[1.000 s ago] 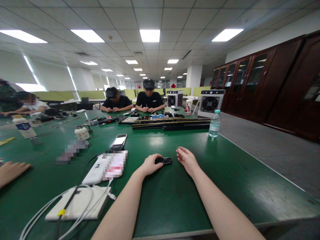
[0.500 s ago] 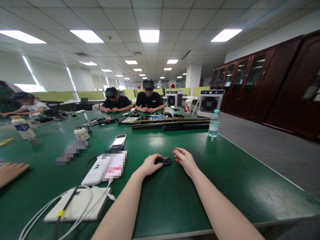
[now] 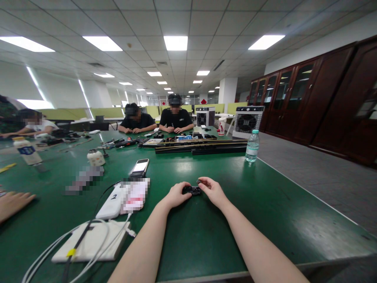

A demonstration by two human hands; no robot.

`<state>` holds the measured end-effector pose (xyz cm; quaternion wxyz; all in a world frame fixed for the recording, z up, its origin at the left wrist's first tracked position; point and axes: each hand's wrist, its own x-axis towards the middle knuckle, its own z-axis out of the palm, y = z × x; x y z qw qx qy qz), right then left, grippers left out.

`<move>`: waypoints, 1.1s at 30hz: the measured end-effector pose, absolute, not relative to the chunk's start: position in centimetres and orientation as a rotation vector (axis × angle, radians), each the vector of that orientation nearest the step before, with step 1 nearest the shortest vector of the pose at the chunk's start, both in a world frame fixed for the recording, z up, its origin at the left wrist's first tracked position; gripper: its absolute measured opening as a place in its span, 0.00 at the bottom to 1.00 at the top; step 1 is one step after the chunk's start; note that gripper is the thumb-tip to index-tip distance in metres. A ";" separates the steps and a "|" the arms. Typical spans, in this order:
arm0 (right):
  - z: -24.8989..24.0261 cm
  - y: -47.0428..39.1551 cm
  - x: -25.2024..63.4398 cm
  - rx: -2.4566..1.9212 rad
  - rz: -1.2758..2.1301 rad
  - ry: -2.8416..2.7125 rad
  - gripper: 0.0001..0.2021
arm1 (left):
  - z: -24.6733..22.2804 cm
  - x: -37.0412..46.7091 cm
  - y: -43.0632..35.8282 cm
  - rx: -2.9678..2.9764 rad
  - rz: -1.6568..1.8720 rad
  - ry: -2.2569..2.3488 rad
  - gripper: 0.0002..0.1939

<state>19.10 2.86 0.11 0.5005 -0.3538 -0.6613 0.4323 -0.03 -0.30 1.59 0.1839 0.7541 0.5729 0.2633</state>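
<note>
The black part (image 3: 193, 190) lay on the green table (image 3: 212, 239) between the hands, its long axis running roughly sideways, from the left hand's (image 3: 176, 194) fingers across toward the right hand (image 3: 215, 192). Its free end pointed at the right hand; its other end was covered by the left fingers. The upper face looked uneven (the finer detail was too small to read).

The left hand was curled, thumb on the near side and fingers on the far side, gripping the part's left end. The right hand was nearly closed at the tips, thumb and index finger pinching a small dark piece (image 3: 199, 181) just above the part's right end; whether the 2 touched, I could not tell.

Right of the right hand, green surface stretched to the table's slanting right edge, and the near edge passed below both forearms. Ahead of the right hand and to its right, a water bottle (image 3: 252, 148) stood upright near that edge. Well ahead of both hands, long black bars (image 3: 206, 148) lay crosswise. Left of the left hand were a white power bank (image 3: 109, 202) marked 2 and, farther ahead, a phone (image 3: 140, 168); nearer the body lay a white box (image 3: 91, 245) with cables over it.
</note>
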 end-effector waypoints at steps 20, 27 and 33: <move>1.0 1.2 19.2 -1.054 0.414 -2.226 0.09 | 1.1 -0.3 0.0 2.159 0.786 1.545 0.19; 1.0 0.9 19.0 -1.155 0.380 -2.283 0.11 | 1.2 -0.1 -0.1 2.162 0.767 1.565 0.18; 0.7 1.3 19.4 -1.091 0.587 -2.181 0.16 | 1.6 -0.1 -0.2 2.165 0.734 1.580 0.19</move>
